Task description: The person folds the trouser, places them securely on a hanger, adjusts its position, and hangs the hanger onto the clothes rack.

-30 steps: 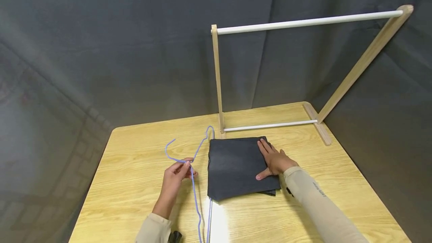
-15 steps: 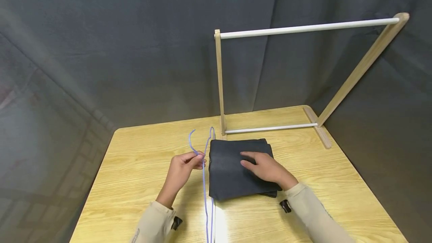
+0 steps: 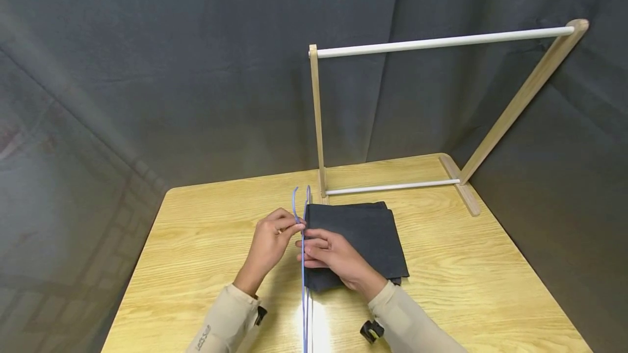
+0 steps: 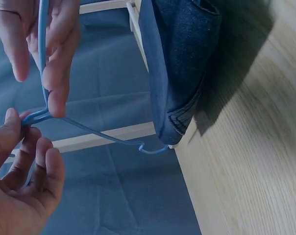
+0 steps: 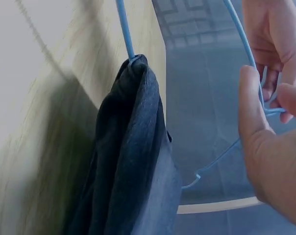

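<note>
A thin blue wire hanger point(image 3: 303, 282) stands on edge at the left side of a folded dark garment point(image 3: 375, 236). The garment is threaded through it, with stitching visible on its fold point(image 4: 182, 115) in the left wrist view. Thumb and fingers of my left hand point(image 3: 269, 241) pinch the hanger's neck just under the hook. My right hand point(image 3: 340, 259) is beside the wire below the neck. Its fingers point(image 4: 57, 88) touch the wire in the left wrist view, while the thumb appears apart from it. The hanger's lower bar is mostly hidden inside the garment.
Behind the garment stands a rack with a white top rod point(image 3: 441, 42), a lower white rod point(image 3: 392, 187) and wooden side posts point(image 3: 316, 119). The wooden table point(image 3: 211, 222) extends to both sides. Dark curtains point(image 3: 196, 97) enclose it.
My right hand has lifted off the garment and moved left to the hanger. My left hand has swung the hanger's neck rightward, bringing the wire upright beside the garment.
</note>
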`<move>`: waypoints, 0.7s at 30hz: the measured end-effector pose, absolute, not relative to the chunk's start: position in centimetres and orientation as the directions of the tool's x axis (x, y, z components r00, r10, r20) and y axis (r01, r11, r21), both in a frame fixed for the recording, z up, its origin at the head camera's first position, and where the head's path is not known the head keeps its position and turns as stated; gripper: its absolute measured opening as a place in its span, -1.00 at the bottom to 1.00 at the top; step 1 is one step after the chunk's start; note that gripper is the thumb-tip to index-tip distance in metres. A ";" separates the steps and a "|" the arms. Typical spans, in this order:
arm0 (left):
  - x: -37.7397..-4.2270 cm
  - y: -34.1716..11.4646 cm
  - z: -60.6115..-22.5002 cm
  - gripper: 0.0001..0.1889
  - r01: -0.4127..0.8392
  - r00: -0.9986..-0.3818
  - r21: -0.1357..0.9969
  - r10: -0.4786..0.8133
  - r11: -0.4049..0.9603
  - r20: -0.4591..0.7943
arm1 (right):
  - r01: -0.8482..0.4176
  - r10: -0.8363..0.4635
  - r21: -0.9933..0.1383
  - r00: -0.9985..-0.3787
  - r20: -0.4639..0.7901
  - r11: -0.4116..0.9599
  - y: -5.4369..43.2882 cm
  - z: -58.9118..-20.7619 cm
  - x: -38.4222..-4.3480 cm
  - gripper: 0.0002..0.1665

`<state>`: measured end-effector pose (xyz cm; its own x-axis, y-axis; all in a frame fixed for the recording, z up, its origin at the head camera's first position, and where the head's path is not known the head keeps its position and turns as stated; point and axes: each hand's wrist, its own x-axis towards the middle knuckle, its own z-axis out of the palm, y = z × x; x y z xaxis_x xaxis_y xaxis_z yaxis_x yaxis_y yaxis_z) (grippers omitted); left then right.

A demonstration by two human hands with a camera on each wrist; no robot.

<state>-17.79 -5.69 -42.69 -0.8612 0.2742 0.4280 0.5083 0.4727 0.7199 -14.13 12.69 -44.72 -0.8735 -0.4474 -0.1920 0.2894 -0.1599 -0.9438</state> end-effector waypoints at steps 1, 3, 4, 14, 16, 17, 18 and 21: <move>-17.8 -5.7 -42.7 -0.92 0.516 -0.857 0.714 0.275 0.473 0.437 | 0.287 -0.439 -0.944 -0.878 -0.192 -0.161 12.6 -44.7 -14.2 -0.37; -17.8 -5.7 -42.7 -0.92 0.526 -0.850 0.710 0.276 0.468 0.448 | 0.295 -0.429 -0.942 -0.880 -0.204 -0.158 12.4 -44.7 -14.4 -0.38; -17.7 -5.6 -42.7 -0.93 0.534 -0.846 0.705 0.276 0.467 0.457 | 0.302 -0.428 -0.939 -0.879 -0.209 -0.162 12.3 -44.7 -14.4 -0.37; -17.4 -4.9 -42.0 -0.87 0.514 -0.857 0.780 0.237 0.357 0.457 | 0.244 -0.388 -0.959 -0.905 -0.174 -0.140 12.0 -42.3 -14.4 -0.49; -17.3 -5.0 -41.9 -0.82 0.465 -0.884 0.832 0.204 0.304 0.420 | 0.227 -0.387 -0.967 -0.907 -0.167 -0.115 12.2 -41.4 -14.5 -0.51; -17.2 -5.0 -41.9 -0.80 0.434 -0.900 0.856 0.180 0.280 0.398 | 0.219 -0.387 -0.970 -0.907 -0.164 -0.104 12.4 -40.9 -14.5 -0.52; -17.1 -5.0 -41.9 -0.78 0.404 -0.914 0.878 0.150 0.257 0.377 | 0.211 -0.382 -0.973 -0.910 -0.161 -0.091 12.5 -40.5 -14.6 -0.53; -16.7 -4.4 -42.4 -0.81 0.280 -0.959 0.938 0.023 0.205 0.281 | 0.175 -0.355 -0.983 -0.924 -0.143 -0.060 13.2 -39.1 -14.7 -0.57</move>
